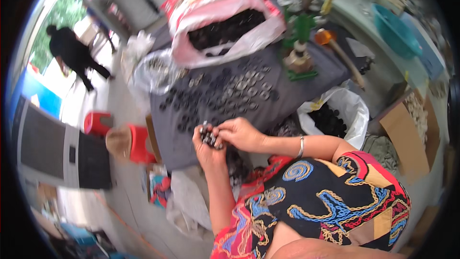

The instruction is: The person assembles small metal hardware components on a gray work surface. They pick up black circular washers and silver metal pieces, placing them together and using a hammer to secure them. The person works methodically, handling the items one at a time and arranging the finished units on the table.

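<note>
My left hand (209, 154) is cupped with the palm up, its fingers curled round a handful of small black and silver round parts (209, 137). Over that handful, my right hand (241, 134) comes in from the right with its thumb and fingertips pinched together at the pile's edge. What the pinch holds is too small to make out. Just beyond both hands, many black rings (182, 100) and rings with silver centres (247, 86) lie spread on a grey cloth-covered table (297, 93).
A large pink-white bag (179, 43) of black parts lies open at the back, beside a clear bag (155, 72) of silver pieces. At right stand a green hand press (303, 43), an orange-headed mallet (342, 60), a white bag (357, 115) and a cardboard box (405, 139). A person (72, 50) walks far left.
</note>
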Demonstrator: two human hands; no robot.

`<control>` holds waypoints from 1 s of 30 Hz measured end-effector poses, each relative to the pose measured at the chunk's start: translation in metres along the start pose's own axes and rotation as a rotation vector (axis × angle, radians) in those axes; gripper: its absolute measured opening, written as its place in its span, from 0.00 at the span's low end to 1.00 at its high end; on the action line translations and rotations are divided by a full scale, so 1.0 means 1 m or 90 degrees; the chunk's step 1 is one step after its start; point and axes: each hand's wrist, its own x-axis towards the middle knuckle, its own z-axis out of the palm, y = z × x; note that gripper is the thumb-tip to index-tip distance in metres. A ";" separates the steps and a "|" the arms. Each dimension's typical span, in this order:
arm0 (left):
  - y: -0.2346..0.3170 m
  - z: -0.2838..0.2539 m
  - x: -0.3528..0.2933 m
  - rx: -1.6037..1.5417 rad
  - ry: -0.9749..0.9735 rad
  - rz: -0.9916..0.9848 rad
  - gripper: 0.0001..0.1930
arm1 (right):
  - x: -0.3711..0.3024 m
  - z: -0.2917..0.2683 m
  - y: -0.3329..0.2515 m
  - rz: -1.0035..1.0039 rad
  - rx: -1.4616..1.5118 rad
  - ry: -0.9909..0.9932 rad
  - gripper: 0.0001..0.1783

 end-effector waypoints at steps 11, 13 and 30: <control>0.001 -0.051 -0.049 -0.002 0.045 0.062 0.09 | -0.011 0.008 -0.006 0.191 -0.159 -0.126 0.12; 0.005 -0.051 -0.052 0.002 0.046 0.074 0.10 | -0.005 0.005 -0.004 0.102 -0.302 -0.170 0.13; 0.010 -0.059 -0.057 -0.003 0.037 0.024 0.10 | 0.152 -0.051 0.000 -0.260 -0.798 -0.063 0.13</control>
